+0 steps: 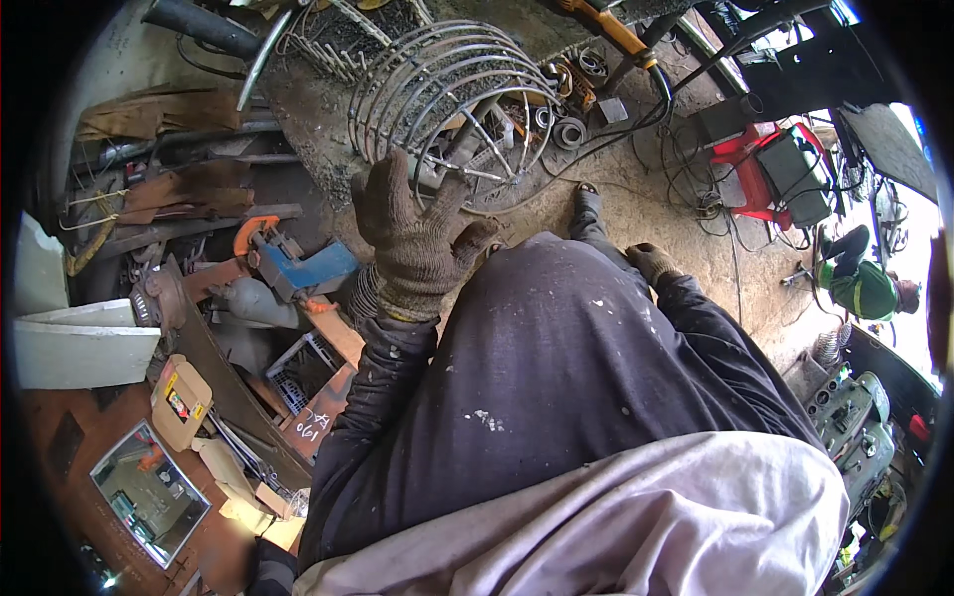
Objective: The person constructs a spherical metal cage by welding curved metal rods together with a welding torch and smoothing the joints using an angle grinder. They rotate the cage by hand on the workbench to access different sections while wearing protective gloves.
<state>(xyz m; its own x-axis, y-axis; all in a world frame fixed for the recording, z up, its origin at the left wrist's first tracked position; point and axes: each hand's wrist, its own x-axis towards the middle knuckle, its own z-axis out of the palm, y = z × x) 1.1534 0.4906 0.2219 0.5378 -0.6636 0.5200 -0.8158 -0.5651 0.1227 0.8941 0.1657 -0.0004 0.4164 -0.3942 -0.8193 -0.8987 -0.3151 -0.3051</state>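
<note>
My left hand, in a brown knitted glove, is raised with its fingers spread and nothing in its grasp. Just beyond its fingertips lies a cage of bent metal rings joined by cross rods, with spokes at its near end; the hand overlaps its lower edge, and I cannot tell whether they touch. My right hand, in a similar glove, is low by my right leg. Its fingers are mostly hidden against the dark clothing, so whether it holds anything does not show.
Metal rings and scraps lie beyond the cage. An orange-handled tool trails a black cable. At right, a grey box sits on a red chair; farther off, a person in green crouches. A blue-and-orange tool stands left.
</note>
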